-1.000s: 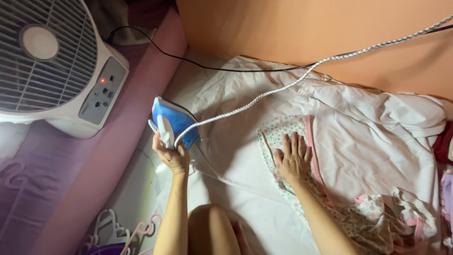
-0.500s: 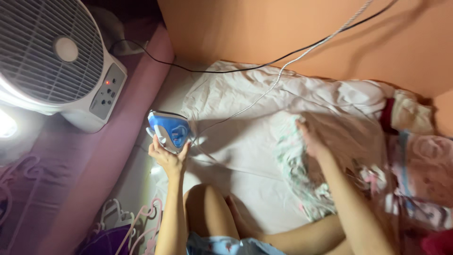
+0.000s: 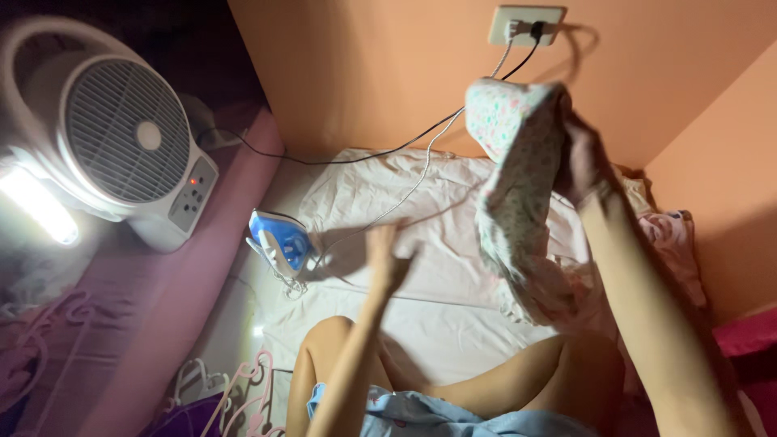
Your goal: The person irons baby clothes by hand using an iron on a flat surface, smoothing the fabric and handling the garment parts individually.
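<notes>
Your left hand [image 3: 387,257] hovers open and empty above the white sheet [image 3: 421,324], near the blue iron [image 3: 279,239] resting on it. Your right hand [image 3: 584,158] grips the floral garment [image 3: 514,174], raised before the orange wall [image 3: 364,73].

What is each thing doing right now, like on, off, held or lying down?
Iron: standing on its end, let go.
Fan: red light on.
Flowery cloth: lifted up, hanging.
Right hand: grip shut on the cloth.
Left hand: open, empty.
Wall socket: two cords plugged in.
White sheet: spread flat.
</notes>
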